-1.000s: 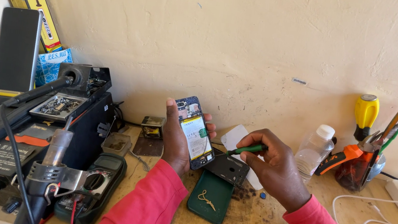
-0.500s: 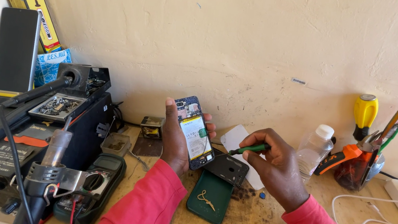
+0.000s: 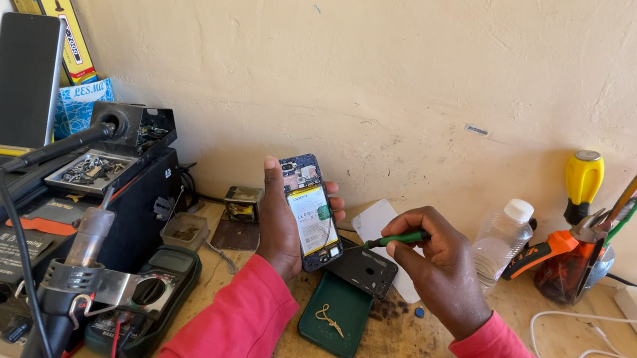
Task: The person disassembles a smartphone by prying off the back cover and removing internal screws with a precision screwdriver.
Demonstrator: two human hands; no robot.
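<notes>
Left hand (image 3: 281, 219) is gripping the opened phone (image 3: 308, 210) upright above the bench, fingers wrapping its edges (back cover off). Right hand (image 3: 441, 267) is pinching a green screwdriver (image 3: 396, 238), tip beside the phone.

Left hand (image 3: 281, 219) was raised at centre frame, back of the hand toward the camera, wrist bent upward. Its thumb stood upright toward 12 o'clock and its fingers (image 3: 334, 202) were wrapped from behind, tips showing at the hand's 3 o'clock side; the grip was closed. The left forearm, in a red sleeve, ran down toward 7 o'clock.

Right hand (image 3: 441, 267) sat at 3 o'clock of the left, apart from it, slightly lower. Its fingers were curled and pinched shut, knuckles up, pointing toward 9 o'clock. The right forearm, red-sleeved, ran toward 5 o'clock.
</notes>
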